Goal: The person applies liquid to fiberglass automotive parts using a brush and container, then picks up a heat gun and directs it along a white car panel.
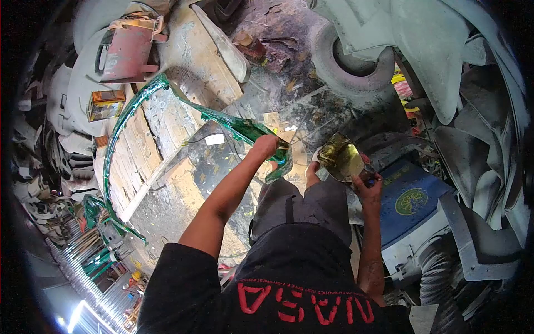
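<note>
A long curved green part [114, 133] with a glossy, wet-looking surface arches from the lower left over to the floor in front of my knees. My left hand [266, 146] is closed at its near right end, and a small brownish tip shows beside the fingers. What those fingers grip is mostly hidden. In my right hand [367, 186] I hold a yellowish, see-through container [338, 157] by its near side. It tilts, its wide mouth facing me, and its inside looks stained.
Wooden boards [142, 136] lie beneath the green arc. A tire [356, 64] rests at the upper right, a pink metal container [127, 53] at the upper left. Beside my right arm is a blue panel [409, 197]. Grey moulded panels [478, 139] crowd the right side.
</note>
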The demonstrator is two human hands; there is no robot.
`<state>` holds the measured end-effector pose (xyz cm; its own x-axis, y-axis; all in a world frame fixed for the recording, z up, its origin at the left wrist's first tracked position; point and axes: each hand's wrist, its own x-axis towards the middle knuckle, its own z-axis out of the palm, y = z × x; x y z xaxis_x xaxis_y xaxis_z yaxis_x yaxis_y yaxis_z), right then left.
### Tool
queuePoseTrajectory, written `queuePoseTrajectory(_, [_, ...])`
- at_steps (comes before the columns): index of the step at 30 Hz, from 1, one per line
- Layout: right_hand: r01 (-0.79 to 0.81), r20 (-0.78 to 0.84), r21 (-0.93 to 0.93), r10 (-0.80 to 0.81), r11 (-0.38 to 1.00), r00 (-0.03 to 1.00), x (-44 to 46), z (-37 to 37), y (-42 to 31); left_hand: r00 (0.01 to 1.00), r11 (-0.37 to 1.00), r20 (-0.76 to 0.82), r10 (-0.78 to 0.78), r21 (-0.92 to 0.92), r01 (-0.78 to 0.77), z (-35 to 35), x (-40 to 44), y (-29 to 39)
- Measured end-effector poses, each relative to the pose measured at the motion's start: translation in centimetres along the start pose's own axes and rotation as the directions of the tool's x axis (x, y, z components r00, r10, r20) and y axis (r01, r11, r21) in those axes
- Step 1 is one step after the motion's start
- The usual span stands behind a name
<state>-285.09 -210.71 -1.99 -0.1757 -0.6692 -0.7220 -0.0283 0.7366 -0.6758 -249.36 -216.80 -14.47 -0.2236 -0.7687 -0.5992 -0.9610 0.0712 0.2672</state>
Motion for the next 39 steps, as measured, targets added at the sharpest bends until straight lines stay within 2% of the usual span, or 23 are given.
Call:
queuePoseTrajectory(4, [0.053,-0.059,-0.075,-0.057,0.996,0.997,0.1,0.0,0.5,0.999,0.999,-0.032,-0.018,-0.04,0.017,0.9,0.3,-0.7])
queuePoseTrajectory(6, [0.051,-0.031,0.016,-0.051,0.999,0.998,-0.3,0.3,0.0,0.998,0.999,-0.054,-0.028,-0.032,0.026,0.7,0.2,-1.0])
queuePoseTrajectory(10, [0.073,-0.078,-0.026,-0.075,0.997,0.994,-0.1,0.6,0.2,0.996,1.0,-0.084,-0.004,-0.013,0.003,-0.2,-0.7,-0.4])
queuePoseTrajectory(13, [0.088,-0.025,-0.001,-0.088,0.996,0.996,-0.2,0.9,-0.1,0.995,0.996,-0.102,-0.008,-0.088,-0.001,-0.3,-1.0,0.5])
queuePoseTrajectory(16, [0.075,0.017,0.01,-0.075,0.997,0.997,0.1,0.9,0.5,1.0,0.998,-0.002,-0.025,-0.049,0.025,-0.4,-1.1,1.1])
queuePoseTrajectory(19, [0.076,0.014,0.057,-0.077,0.995,0.997,0.2,1.0,0.6,0.996,0.998,-0.068,-0.06,-0.025,0.059,-0.1,-0.8,0.2])
queuePoseTrajectory(22, [0.073,0.003,-0.033,-0.073,0.997,0.997,0.4,1.0,0.6,0.993,0.996,-0.087,-0.084,-0.026,0.082,-1.1,-1.0,-0.9])
queuePoseTrajectory(24, [0.082,0.026,0.056,-0.083,0.995,0.996,0.4,1.4,0.4,0.987,0.993,-0.107,-0.121,-0.014,0.12,-2.5,-1.5,-1.5])
queuePoseTrajectory(27, [0.048,0.054,0.028,-0.049,0.998,0.997,0.3,1.7,-0.7,0.976,0.987,-0.144,-0.163,-0.024,0.161,-4.6,-2.3,-2.1])
queuePoseTrajectory(29, [0.121,0.077,0.012,-0.121,0.993,0.99,0.4,2.2,-1.1,0.977,0.983,-0.13,-0.167,0.05,0.175,-5.9,-2.7,-2.6])
queuePoseTrajectory(30, [0.187,0.09,-0.003,-0.186,0.982,0.978,0.5,2.3,-1.3,0.97,0.983,-0.186,-0.159,0.066,0.174,-6.0,-2.8,-3.1])
queuePoseTrajectory(33, [0.196,0.089,-0.003,-0.195,0.981,0.977,2.3,2.5,0.1,0.933,0.971,-0.272,-0.235,-0.027,0.236,-6.0,-2.7,-4.4])
queuePoseTrajectory(34, [0.19,0.193,0.097,-0.206,0.977,0.959,1.3,3.0,-2.1,0.93,0.966,-0.271,-0.249,-0.004,0.258,-6.2,-2.9,-4.7])
queuePoseTrajectory(35, [0.214,0.243,0.085,-0.228,0.973,0.943,1.9,3.3,-2.2,0.919,0.961,-0.289,-0.268,-0.015,0.276,-6.4,-3.3,-4.9])
queuePoseTrajectory(37, [0.196,0.203,-0.049,-0.183,0.979,0.962,3.3,3.2,-1.6,0.824,0.934,-0.44,-0.356,-0.19,0.302,-8.9,-6.8,-2.7])
queuePoseTrajectory(39, [0.209,0.254,-0.126,-0.172,0.97,0.952,4.5,3.8,-2.1,0.765,0.893,-0.464,-0.448,-0.269,0.36,-10.1,-10.6,-2.4])
